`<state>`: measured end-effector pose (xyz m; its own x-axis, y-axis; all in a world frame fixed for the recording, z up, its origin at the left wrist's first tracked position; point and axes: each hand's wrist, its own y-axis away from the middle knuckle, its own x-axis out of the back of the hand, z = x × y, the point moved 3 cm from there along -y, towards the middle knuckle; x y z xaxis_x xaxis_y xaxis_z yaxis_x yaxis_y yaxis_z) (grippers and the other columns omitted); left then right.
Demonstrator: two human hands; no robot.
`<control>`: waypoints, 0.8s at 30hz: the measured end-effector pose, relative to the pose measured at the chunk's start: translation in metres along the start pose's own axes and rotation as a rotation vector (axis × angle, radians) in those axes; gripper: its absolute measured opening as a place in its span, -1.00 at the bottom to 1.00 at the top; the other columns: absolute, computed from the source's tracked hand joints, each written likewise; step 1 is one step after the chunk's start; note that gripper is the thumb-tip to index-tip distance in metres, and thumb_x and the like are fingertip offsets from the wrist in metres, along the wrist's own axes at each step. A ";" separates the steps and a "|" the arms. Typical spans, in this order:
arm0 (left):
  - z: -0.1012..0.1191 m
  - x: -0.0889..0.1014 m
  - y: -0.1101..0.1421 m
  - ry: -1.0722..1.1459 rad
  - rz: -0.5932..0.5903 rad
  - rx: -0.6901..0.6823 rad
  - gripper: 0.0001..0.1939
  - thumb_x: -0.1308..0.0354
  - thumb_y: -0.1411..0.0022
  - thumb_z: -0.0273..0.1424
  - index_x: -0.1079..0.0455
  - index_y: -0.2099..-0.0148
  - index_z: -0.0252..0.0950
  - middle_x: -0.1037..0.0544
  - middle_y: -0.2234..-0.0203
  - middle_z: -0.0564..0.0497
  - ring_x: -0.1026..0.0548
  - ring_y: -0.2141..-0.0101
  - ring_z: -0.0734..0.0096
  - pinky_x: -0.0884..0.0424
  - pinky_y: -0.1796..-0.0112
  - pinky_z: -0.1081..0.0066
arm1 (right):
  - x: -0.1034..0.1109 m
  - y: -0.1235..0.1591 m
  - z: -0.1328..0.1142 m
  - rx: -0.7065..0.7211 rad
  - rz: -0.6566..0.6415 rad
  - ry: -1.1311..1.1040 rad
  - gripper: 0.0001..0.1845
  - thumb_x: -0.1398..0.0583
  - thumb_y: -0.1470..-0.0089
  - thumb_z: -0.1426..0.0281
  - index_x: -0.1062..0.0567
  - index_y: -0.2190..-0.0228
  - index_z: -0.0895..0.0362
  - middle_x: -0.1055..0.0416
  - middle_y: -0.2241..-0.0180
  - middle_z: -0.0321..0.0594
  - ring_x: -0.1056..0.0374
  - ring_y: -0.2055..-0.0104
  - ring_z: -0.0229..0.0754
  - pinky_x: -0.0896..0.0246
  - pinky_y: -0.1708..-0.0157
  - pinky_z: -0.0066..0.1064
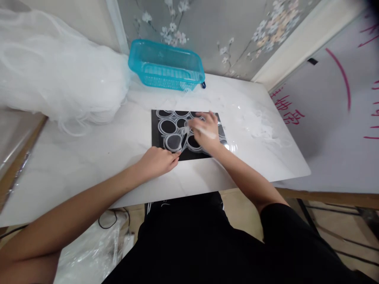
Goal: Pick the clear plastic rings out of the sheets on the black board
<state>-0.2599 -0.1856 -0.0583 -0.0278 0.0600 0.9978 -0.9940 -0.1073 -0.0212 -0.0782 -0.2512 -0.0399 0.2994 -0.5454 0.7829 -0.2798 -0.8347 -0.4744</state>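
so the main thing here is a flat piece of clear-white film full of round cut-outs [174, 118], lying on a black rectangular sheet [156, 136] near the front edge of the white marble-look table [97, 154]. the step looks to me like lifting film off that sheet.

left hand [161, 161] is mostly folded, index finger stretched out to the film's near edge. right hand [206, 132] is over the far side, fingers half curled, with a pale film strip [184, 142] running up toward its fingertips. it's motion-blurred, and the left thumb is mostly hidden, so honestly i can't tell whether either hand has a proper pinch.

my tips: press the left fingertip right beside where the film comes up, not way off at the edge. pull low and slow, cause those thin bridges between the rings probably tear if you yank straight up. nudge the left finger along as the lift line travels. and watch the loose clear film scraps [260, 127] to the right, they'd likely cling to a trailing strip.
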 end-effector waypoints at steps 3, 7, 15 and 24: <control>0.001 -0.001 0.002 0.015 -0.002 -0.001 -0.62 0.10 -0.33 -0.30 -0.38 -0.10 -0.21 -0.58 0.49 0.00 -0.50 0.52 0.34 -0.21 0.52 0.45 | 0.015 -0.030 0.016 -0.178 0.259 -0.072 -0.80 -0.06 -0.19 0.36 -0.48 0.33 0.07 -0.48 0.28 -0.17 -0.30 0.05 -0.02 -0.09 -0.07 -0.03; 0.000 0.000 0.008 0.001 0.069 -0.060 -0.60 0.08 -0.32 -0.27 -0.36 -0.11 -0.26 -0.56 0.54 -0.02 -0.48 0.55 0.35 -0.24 0.53 0.43 | 0.011 -0.028 -0.003 -0.170 0.218 -0.195 -0.80 -0.09 -0.18 0.30 -0.50 0.35 0.08 -0.49 0.31 -0.20 -0.33 0.13 -0.07 -0.22 0.06 -0.18; -0.021 0.014 0.020 -0.116 0.223 -0.073 -0.73 0.09 -0.32 -0.37 -0.45 0.22 -0.30 -0.47 0.63 0.03 -0.42 0.62 0.38 -0.09 0.63 0.46 | -0.029 0.015 -0.039 -0.094 -0.090 -0.426 -0.86 -0.16 -0.13 0.36 -0.54 0.34 0.04 -0.51 0.29 -0.25 -0.32 0.02 -0.11 -0.22 -0.02 -0.24; -0.042 0.023 0.021 -0.242 0.123 -0.168 -0.72 0.13 -0.23 -0.58 -0.33 0.44 -0.30 -0.39 0.63 0.01 -0.37 0.61 0.40 -0.10 0.58 0.38 | -0.030 0.021 -0.042 -0.196 -0.069 -0.513 -0.83 -0.15 -0.14 0.29 -0.54 0.36 0.02 -0.52 0.30 -0.25 -0.26 -0.10 -0.05 -0.20 -0.07 -0.16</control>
<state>-0.2856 -0.1450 -0.0382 -0.1431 -0.1833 0.9726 -0.9889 0.0672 -0.1328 -0.1314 -0.2491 -0.0559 0.7156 -0.4983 0.4896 -0.3936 -0.8666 -0.3067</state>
